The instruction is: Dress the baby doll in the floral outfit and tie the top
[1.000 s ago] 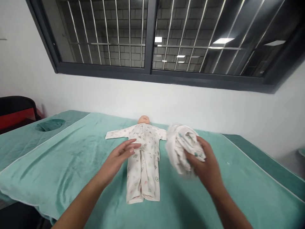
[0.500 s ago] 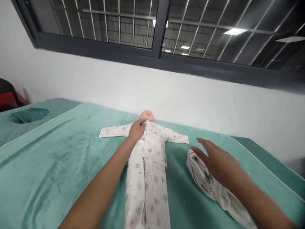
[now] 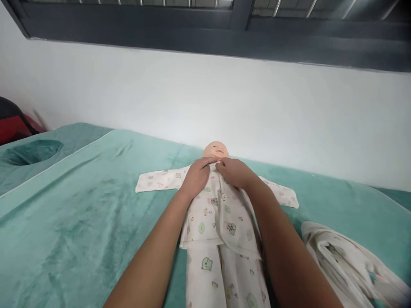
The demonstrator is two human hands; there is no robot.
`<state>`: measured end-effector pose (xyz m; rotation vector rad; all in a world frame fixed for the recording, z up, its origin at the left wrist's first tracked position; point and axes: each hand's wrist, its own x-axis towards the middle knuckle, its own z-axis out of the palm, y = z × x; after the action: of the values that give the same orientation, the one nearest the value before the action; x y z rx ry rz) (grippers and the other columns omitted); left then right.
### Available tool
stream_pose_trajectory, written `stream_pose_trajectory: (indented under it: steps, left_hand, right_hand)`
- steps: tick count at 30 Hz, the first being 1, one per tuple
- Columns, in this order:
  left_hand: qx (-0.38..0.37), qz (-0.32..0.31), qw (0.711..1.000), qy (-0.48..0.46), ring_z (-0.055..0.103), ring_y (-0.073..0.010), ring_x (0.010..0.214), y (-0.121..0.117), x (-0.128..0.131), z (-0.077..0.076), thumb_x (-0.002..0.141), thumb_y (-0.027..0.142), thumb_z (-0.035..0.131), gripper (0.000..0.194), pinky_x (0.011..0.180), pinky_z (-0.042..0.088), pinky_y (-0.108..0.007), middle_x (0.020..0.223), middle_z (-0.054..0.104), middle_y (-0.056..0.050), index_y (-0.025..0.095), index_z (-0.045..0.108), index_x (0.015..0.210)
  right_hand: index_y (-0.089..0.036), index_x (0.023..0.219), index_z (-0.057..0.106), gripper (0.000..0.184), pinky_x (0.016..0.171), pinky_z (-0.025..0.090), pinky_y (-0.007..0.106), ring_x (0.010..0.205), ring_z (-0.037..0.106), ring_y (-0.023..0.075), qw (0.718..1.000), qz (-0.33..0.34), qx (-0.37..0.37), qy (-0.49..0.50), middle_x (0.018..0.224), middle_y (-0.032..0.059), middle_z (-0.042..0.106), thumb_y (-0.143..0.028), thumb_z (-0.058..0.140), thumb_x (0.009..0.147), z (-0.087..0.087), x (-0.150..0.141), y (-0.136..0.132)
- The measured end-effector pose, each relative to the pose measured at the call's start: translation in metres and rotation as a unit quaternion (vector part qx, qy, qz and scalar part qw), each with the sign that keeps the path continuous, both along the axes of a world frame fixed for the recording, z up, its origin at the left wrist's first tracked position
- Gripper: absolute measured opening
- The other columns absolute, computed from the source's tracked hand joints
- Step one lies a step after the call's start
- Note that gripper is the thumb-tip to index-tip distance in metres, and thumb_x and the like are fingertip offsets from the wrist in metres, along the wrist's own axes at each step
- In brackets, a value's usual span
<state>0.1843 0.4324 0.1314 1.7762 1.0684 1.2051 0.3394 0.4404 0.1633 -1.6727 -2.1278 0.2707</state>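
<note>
A baby doll lies on its back, its head near the wall. It wears a white long-sleeved shirt printed with small animals, the sleeves spread out to both sides. Matching trousers extend below the shirt hem toward me. My left hand is closed on the left side of the shirt collar, just under the doll's chin. Facing it, my right hand pinches the collar's right side. The fingertips of both hands nearly meet, and they partly hide the neckline.
A crumpled white printed cloth lies at the right. Green velvety fabric covers the bed, with a round hole at the far left. Behind stands a white wall below a dark window frame. A red and black object is at the left edge.
My right hand has moved left from above the crumpled cloth to the shirt collar. My left hand stays near the collar. The view has tipped down and come closer.
</note>
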Motion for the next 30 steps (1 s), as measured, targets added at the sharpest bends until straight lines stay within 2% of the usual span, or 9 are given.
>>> stream_pose_trajectory:
  steps: [3,6,11,14,18,22,26,30]
  left_hand:
    - [0.013,-0.008,1.000,0.022,0.057,-0.0189,0.122,0.001,0.000,0.001,0.081,0.007,0.035,0.050,0.112,0.039,-0.032,0.127,0.067,0.000,0.021,0.071,0.113]
    - [0.019,-0.007,0.999,0.032,0.056,-0.0181,0.124,-0.001,0.000,0.002,0.083,0.008,0.034,0.050,0.112,0.038,-0.031,0.129,0.066,0.000,0.021,0.070,0.116]
    - [0.052,-0.029,0.998,0.030,0.056,-0.0174,0.123,-0.004,0.001,0.002,0.087,0.009,0.035,0.047,0.110,0.039,-0.031,0.128,0.067,0.000,0.021,0.069,0.116]
    - [0.063,0.000,0.997,0.035,0.058,-0.0183,0.120,-0.009,0.003,0.000,0.090,0.013,0.038,0.040,0.109,0.040,-0.032,0.125,0.068,-0.002,0.022,0.070,0.113]
    - [0.083,0.007,0.996,0.020,0.057,-0.0175,0.120,-0.022,0.001,-0.004,0.093,0.018,0.041,0.034,0.110,0.039,-0.034,0.124,0.068,-0.003,0.022,0.070,0.109]
    - [0.088,-0.001,0.996,0.035,0.048,-0.0173,0.131,-0.040,-0.005,-0.008,0.096,0.023,0.042,0.031,0.115,0.033,-0.036,0.136,0.060,-0.002,0.026,0.069,0.110]
    - [0.085,-0.003,0.994,0.075,0.040,-0.0182,0.137,-0.052,-0.008,-0.011,0.098,0.027,0.040,0.033,0.117,0.030,-0.038,0.144,0.052,-0.002,0.027,0.067,0.117]
    - [0.094,-0.014,0.990,0.106,0.036,-0.0186,0.139,-0.053,-0.010,-0.012,0.098,0.022,0.037,0.037,0.118,0.028,-0.041,0.146,0.049,-0.002,0.029,0.064,0.123]
  right_hand:
    - [-0.021,0.058,0.040,0.035,0.056,0.030,0.028,0.057,0.044,0.0148,0.997,0.027,-0.065,0.015,0.059,0.0000,0.048,-0.034,0.042,0.091,0.003,0.010,0.003]
    - [-0.021,0.060,0.037,0.034,0.057,0.029,0.028,0.061,0.041,0.0144,0.995,0.007,-0.066,0.070,0.062,-0.0008,0.048,-0.036,0.041,0.090,0.000,0.011,0.002]
    - [-0.022,0.061,0.037,0.032,0.060,0.029,0.028,0.064,0.040,0.0144,0.980,-0.103,0.012,0.172,0.063,-0.0029,0.047,-0.036,0.043,0.089,-0.016,0.005,-0.010]
    - [-0.022,0.060,0.036,0.032,0.060,0.029,0.027,0.063,0.038,0.0141,0.958,-0.155,0.050,0.236,0.060,-0.0041,0.043,-0.036,0.045,0.087,-0.022,0.005,-0.024]
    - [-0.022,0.062,0.040,0.030,0.060,0.031,0.027,0.061,0.038,0.0137,0.934,-0.196,0.088,0.284,0.059,-0.0050,0.042,-0.037,0.046,0.087,-0.025,0.006,-0.043]
    - [-0.022,0.069,0.050,0.027,0.061,0.034,0.026,0.061,0.043,0.0141,0.918,-0.202,0.116,0.320,0.061,-0.0047,0.050,-0.041,0.050,0.088,-0.029,0.003,-0.066]
    - [-0.023,0.076,0.052,0.025,0.062,0.035,0.026,0.062,0.046,0.0144,0.929,-0.182,0.109,0.302,0.065,-0.0045,0.052,-0.043,0.049,0.090,-0.027,-0.003,-0.091]
    - [-0.023,0.074,0.047,0.031,0.061,0.033,0.027,0.063,0.046,0.0147,0.971,-0.115,0.076,0.197,0.068,-0.0040,0.052,-0.049,0.054,0.088,-0.018,-0.013,-0.103]
